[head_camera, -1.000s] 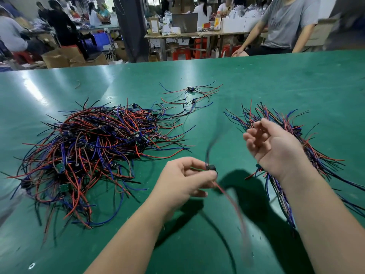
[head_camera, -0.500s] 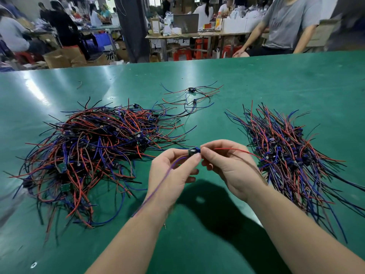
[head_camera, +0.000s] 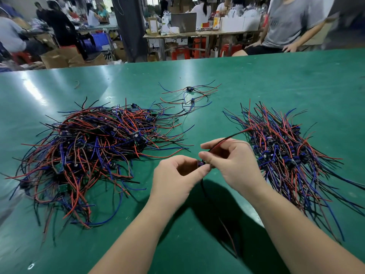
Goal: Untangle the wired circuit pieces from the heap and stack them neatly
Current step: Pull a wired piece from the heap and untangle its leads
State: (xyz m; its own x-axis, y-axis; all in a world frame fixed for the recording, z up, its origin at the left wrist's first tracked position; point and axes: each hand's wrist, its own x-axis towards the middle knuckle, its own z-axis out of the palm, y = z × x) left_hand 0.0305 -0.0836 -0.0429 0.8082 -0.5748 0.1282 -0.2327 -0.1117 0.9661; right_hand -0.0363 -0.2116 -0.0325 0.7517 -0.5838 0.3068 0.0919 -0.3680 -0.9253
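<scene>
A big tangled heap point(head_camera: 94, 153) of red, blue and black wired circuit pieces lies on the left of the green table. On the right lies the stack point(head_camera: 284, 149) of pieces with their wires running roughly parallel. Between them, above the table, my left hand point(head_camera: 177, 175) and my right hand point(head_camera: 229, 161) both pinch one small circuit piece point(head_camera: 200, 164). Its red and black wires run up to the right past my right thumb, and other wires hang down between my forearms.
Two or three loose wired pieces point(head_camera: 189, 95) lie apart at the middle back of the green table point(head_camera: 256, 80). A person in a grey shirt point(head_camera: 286, 22) sits at the table's far right edge. Other workers and benches fill the background.
My right hand came over from the stack to meet my left hand. Both now pinch the single piece, whose wires have swung from the left side to below and up right.
</scene>
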